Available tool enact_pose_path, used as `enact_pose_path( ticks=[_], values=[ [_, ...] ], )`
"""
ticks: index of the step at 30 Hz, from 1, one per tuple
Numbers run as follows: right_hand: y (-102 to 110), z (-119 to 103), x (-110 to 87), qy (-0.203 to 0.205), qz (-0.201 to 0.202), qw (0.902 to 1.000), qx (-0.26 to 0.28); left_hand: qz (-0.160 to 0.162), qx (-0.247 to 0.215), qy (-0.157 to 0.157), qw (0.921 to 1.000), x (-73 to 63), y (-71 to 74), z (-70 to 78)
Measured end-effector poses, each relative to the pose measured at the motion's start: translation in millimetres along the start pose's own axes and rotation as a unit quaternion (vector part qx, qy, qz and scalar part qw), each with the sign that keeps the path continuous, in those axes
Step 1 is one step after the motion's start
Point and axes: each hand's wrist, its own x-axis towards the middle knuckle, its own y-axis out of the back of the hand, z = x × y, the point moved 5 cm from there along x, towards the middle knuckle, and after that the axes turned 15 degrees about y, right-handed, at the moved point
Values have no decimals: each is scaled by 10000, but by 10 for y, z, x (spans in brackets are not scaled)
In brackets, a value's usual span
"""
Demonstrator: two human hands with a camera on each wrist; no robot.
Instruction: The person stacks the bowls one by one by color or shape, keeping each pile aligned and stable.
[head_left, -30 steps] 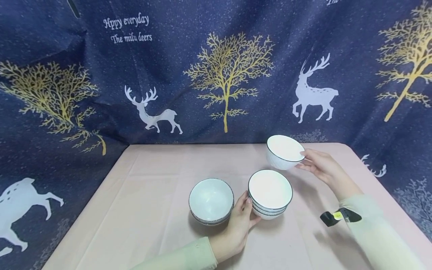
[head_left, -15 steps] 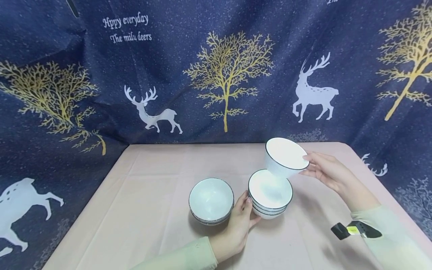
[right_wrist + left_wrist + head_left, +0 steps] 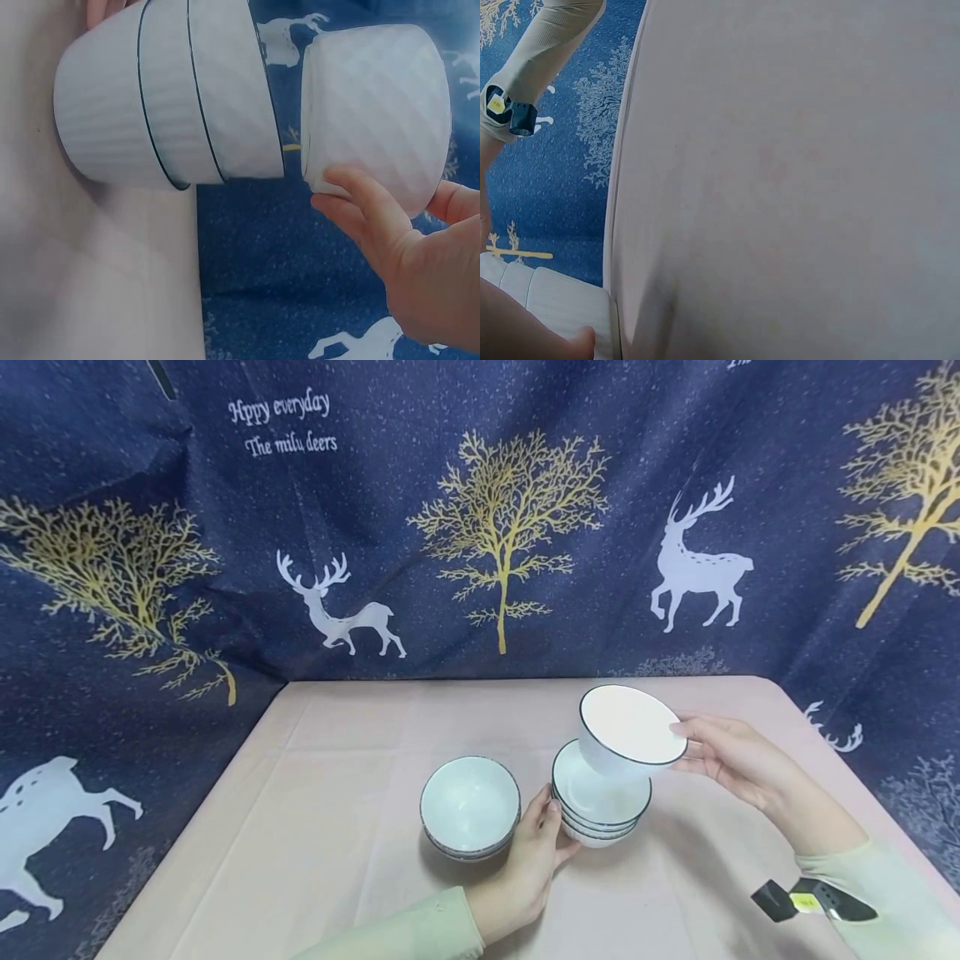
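Note:
My right hand pinches a white bowl with a thin dark rim by its right side, thumb at the rim and fingers underneath. That bowl hangs tilted over the far part of a stack of similar bowls. In the right wrist view, a gap shows between the held bowl and the stack's top rim; the stacked bowls have ridged sides. My left hand grips the stack's near left side, and the left wrist view catches only part of the stack beside that hand.
Left of my left hand stands another stack of pale bowls with speckled dark rims, close to the gripped stack. A pale pink cloth covers the table. Behind it hangs a dark blue curtain with deer and trees.
My right hand has brought its bowl nearer to me and lower, from behind the stack to over it. My left hand and both stacks have stayed in place.

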Motion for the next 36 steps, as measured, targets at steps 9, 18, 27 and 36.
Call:
enact_pose_path(
  ticks=[9, 18, 27, 36],
  values=[
    [-112, 8, -39, 157, -184, 9997, -77, -44, 76, 32, 10000, -1, 1, 26],
    [-222, 64, -80, 207, -401, 9977, -503, -74, 72, 102, 9999, 7, 1, 15],
    [-301, 115, -78, 80, -202, 9930, -1161, -70, 27, 138, 9999, -2, -9, 5],
    [-349, 99, -62, 79, -76, 9847, -1739, -19, 25, 197, 9998, 10, -1, -5]
  ],
)
